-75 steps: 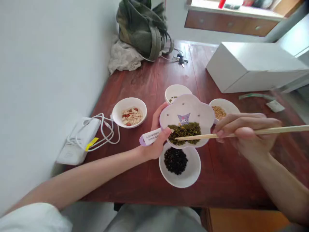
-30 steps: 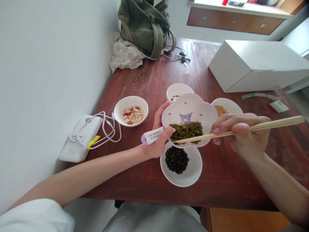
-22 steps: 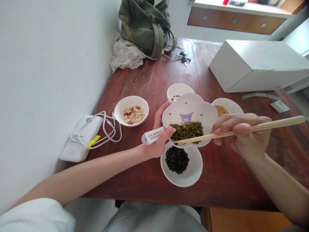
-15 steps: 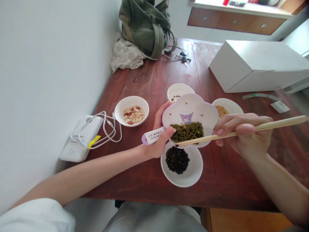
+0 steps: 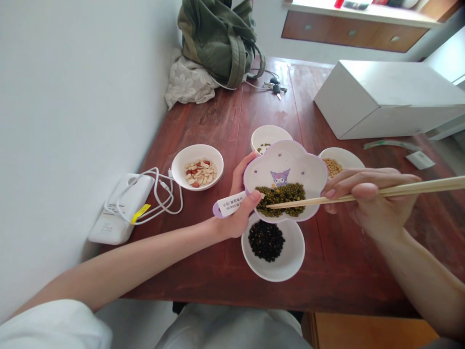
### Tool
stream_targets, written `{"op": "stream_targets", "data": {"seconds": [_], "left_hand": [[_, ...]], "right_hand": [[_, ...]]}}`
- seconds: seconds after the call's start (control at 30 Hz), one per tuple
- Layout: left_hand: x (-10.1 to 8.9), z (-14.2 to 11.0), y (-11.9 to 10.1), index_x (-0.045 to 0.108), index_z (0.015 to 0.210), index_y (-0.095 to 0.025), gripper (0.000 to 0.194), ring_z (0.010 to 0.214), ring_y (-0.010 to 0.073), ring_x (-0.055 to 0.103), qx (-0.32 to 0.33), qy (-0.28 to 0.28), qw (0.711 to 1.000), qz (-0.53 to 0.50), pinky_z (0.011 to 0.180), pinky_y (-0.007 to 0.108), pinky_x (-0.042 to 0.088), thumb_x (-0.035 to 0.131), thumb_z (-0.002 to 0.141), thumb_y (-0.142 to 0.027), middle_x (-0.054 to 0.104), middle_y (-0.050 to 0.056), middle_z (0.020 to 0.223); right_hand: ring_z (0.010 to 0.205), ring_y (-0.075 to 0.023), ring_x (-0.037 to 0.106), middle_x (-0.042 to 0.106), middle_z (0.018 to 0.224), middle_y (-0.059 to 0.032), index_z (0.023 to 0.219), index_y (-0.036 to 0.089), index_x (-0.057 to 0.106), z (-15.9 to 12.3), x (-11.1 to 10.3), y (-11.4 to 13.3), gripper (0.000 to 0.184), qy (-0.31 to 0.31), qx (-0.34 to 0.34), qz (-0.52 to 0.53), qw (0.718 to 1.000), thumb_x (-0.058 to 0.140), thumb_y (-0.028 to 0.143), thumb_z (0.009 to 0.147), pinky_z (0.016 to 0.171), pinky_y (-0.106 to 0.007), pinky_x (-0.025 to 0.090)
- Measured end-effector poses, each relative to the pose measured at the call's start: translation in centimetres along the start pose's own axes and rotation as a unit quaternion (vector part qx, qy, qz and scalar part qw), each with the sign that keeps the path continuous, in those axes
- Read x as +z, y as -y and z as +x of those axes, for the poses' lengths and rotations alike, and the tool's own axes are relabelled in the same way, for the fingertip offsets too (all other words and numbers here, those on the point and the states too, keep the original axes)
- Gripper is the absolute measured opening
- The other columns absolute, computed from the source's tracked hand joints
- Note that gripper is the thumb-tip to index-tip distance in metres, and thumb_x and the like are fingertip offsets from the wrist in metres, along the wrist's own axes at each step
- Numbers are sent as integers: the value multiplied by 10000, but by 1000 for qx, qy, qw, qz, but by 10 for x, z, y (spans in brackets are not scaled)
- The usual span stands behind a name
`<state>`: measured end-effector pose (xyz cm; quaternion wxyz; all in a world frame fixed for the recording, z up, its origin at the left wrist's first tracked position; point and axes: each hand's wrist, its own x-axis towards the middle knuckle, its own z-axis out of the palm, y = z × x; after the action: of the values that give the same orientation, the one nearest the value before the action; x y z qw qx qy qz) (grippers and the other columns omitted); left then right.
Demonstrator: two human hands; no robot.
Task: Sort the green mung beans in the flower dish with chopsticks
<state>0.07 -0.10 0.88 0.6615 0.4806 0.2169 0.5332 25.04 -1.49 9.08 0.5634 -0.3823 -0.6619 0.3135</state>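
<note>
Cradling a lilac-rimmed, flower-shaped plate (image 5: pixel 285 162) from beneath, the left hand (image 5: pixel 238 208) is gripping it at the edge, with the thumb pressing near the rim and a lilac handle (image 5: pixel 218 210) with a white printed label (image 5: pixel 232 203) poking out past the hand. The plate is tilting towards the person, and mung beans (image 5: pixel 279 198) are gathering in a dark green heap along its near side, below a small printed cartoon character (image 5: pixel 279 178). The right hand (image 5: pixel 366 194) is grasping wooden chopsticks (image 5: pixel 436 184) from the right, their tips reaching over the mung beans; whether they are pinching any bean, I cannot tell. Around the plate, white bowls are sitting on a red-brown wooden table (image 5: pixel 218 126): black beans (image 5: pixel 266 241) in one just below the plate, soybeans (image 5: pixel 332 167) in another at its right, and peanuts (image 5: pixel 199 172) in a third further left.
</note>
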Motion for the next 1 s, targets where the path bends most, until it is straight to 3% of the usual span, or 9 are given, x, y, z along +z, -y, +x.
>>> {"op": "stream_targets", "data": {"seconds": [0.4, 0.77, 0.9, 1.0], "left_hand": [[-2, -2, 3, 460, 1721, -329, 802, 1558, 360, 635, 1, -6, 1000, 0, 1369, 574, 447, 711, 1025, -639, 729, 107, 1596], [-2, -1, 3, 436, 1732, -345, 787, 1730, 378, 418, 29, -21, 999, 14, 1434, 593, 357, 697, 1039, -612, 558, 98, 1781], [-2, -1, 2, 491, 1699, -339, 743, 1733, 396, 407, 10, -6, 1000, 18, 1434, 563, 357, 693, 1042, -621, 623, 48, 1729], [-3, -1, 3, 501, 1692, -330, 747, 1713, 389, 446, 12, -6, 1000, 27, 1426, 577, 372, 688, 1036, -636, 647, 78, 1704]], "right_hand": [[419, -170, 659, 791, 673, -64, 763, 195, 883, -3, 2, -5, 419, 10, 55, 53, 997, 819, 536, 998, 319, -283, 482], [407, -177, 649, 768, 630, -60, 756, 206, 882, -1, 3, -2, 428, 7, 72, 31, 997, 817, 556, 993, 335, -282, 487], [415, -165, 652, 782, 657, -73, 737, 192, 875, 0, 3, 1, 444, 1, 83, 21, 996, 823, 553, 990, 349, -270, 500], [395, -157, 637, 778, 644, -75, 743, 193, 889, 2, 4, 0, 426, -7, 96, 67, 993, 833, 537, 987, 320, -257, 481]]}}
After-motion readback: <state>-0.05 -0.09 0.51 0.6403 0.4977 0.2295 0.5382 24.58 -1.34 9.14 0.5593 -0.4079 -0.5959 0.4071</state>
